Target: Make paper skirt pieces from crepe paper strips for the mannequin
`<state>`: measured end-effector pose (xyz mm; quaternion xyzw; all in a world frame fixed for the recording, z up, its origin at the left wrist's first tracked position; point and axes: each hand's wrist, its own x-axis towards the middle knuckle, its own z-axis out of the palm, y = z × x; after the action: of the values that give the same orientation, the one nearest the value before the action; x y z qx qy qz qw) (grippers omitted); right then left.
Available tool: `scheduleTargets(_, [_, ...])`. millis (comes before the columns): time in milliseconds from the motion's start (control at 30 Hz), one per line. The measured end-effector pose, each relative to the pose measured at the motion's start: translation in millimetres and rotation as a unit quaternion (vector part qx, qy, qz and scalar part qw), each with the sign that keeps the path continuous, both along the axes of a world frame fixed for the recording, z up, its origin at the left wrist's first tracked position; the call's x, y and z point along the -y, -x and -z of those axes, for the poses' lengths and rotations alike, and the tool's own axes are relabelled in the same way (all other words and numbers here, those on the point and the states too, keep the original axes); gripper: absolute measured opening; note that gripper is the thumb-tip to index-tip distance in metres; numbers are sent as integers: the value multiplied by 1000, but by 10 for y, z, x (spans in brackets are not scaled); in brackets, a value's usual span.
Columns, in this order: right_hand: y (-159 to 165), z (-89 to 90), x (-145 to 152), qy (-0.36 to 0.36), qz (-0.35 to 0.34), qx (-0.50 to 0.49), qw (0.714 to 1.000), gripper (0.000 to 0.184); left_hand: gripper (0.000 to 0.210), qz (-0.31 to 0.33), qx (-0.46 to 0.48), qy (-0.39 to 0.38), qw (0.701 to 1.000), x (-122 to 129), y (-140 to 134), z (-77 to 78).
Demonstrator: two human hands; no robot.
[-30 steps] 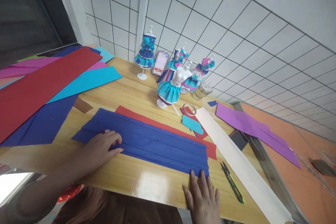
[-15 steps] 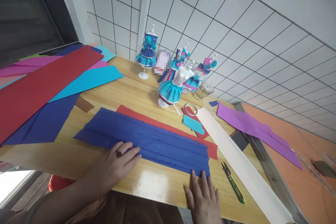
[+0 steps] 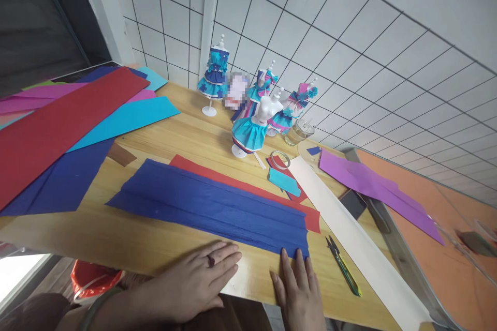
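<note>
One creased blue sheet lay lengthwise across the middle of a wooden bench, close to the near edge, over a red sheet that showed along its far side and right end. The right hand rested at the blue sheet's near right corner, fingers spread, grip pinching nothing, its fingertips at the border, probably to keep the material from sliding. The left hand, wearing a dark ring, lay palm down across the bench's near edge, just short of the sheet; its fingers were nearly together and its grip held nothing, which left the blue surface uncovered.

Yellow-handled snips lay beside the right hand, seemingly placed for easy reach, next to a long white strip that ran toward the near right corner. Four dress forms stood toward the far edge, likely set back to free the front, near a glass jar. Loose colored sheets were heaped at the left end, while purple pieces overlapped the right edge.

The pale, smooth wood caught a glare near the left hand. A white tiled wall rose behind the far edge, and a red bag sat below the near one.
</note>
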<state>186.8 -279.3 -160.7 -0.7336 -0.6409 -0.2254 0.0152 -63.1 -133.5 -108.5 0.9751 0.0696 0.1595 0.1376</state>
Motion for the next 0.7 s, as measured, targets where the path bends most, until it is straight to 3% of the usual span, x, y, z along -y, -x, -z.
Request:
scheduleTargets(167, [8,-2,5,9,0,-14,1000,55,68,-20,-42,-5,999,-16,-29,107])
scheduleTargets(700, [52,-104,-59,-32,-27,30,999,58,73,-57,-76,-2,995,17,-48,157])
